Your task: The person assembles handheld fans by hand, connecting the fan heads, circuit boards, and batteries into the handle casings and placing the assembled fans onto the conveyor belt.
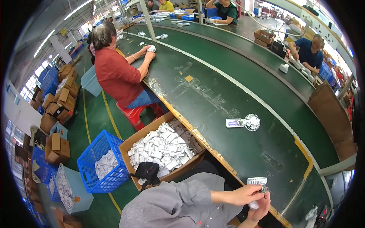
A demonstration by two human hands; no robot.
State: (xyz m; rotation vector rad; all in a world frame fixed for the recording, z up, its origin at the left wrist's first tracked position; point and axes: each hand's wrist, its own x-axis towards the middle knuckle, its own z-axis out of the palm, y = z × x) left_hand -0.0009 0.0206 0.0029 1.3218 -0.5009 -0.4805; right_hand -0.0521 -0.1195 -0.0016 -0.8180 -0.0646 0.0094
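Close together at the table's near edge are my left hand (245, 195) and my right hand (261, 209). My left fingertips pinch a small green part (264, 189) that looks like a circuit board. Curled fingers of my right hand hold a white plastic piece (253, 205), mostly hidden. Just beyond my fingers is a white ribbed fan head (257, 181); whether it joins the held pieces I cannot tell. Farther up the table lies a white handheld fan, its round cage (252, 122) beside a handle with a coloured label (235, 123).
A cardboard box (127, 147) full of white plastic casings stands left of me, a black pouch (147, 171) on it. Beside it is a blue crate (85, 167). The green table (213, 98) has a worn wooden edge. A person in red (118, 72) sits farther along.
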